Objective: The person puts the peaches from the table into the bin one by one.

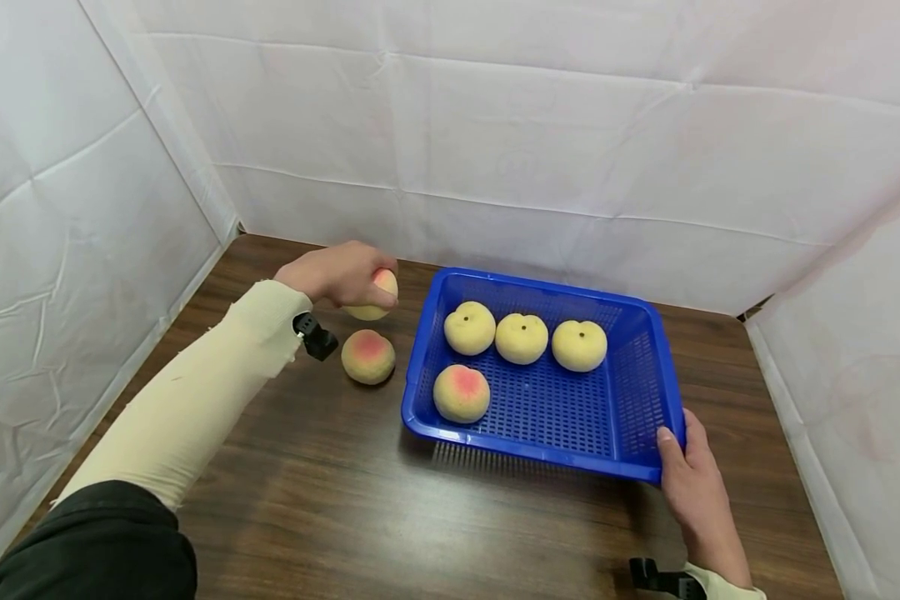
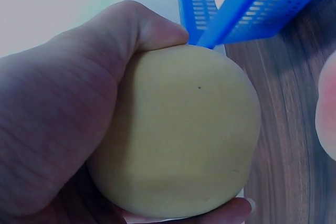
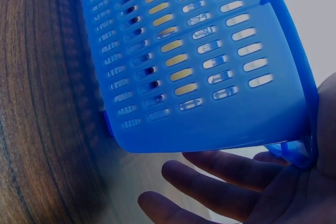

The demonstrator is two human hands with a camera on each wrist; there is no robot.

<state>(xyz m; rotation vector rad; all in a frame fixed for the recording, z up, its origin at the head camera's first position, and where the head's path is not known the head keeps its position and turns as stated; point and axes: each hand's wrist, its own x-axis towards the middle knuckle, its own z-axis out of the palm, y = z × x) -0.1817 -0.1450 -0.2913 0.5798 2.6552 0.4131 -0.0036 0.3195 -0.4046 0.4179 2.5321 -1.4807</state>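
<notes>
At the back left of the table, my left hand [image 1: 341, 271] grips a pale yellow peach [image 2: 184, 129] with a pink blush. Its thumb lies along one side of the fruit, and a fingertip shows at the opposite side in the left wrist view. Just in front of that hand, another peach [image 1: 368, 358] rests on the wood. My right hand [image 1: 693, 487] holds the near right corner of a blue plastic basket [image 1: 532, 457], thumb over the rim and fingers outside below it. Inside are three peaches in a back row and one blushed peach [image 1: 461, 393] at the front left.
A dark wooden table [image 1: 330, 492] carries everything. White sheeting [image 1: 510, 125] stands close behind the basket, with more sheeting along the left and right sides.
</notes>
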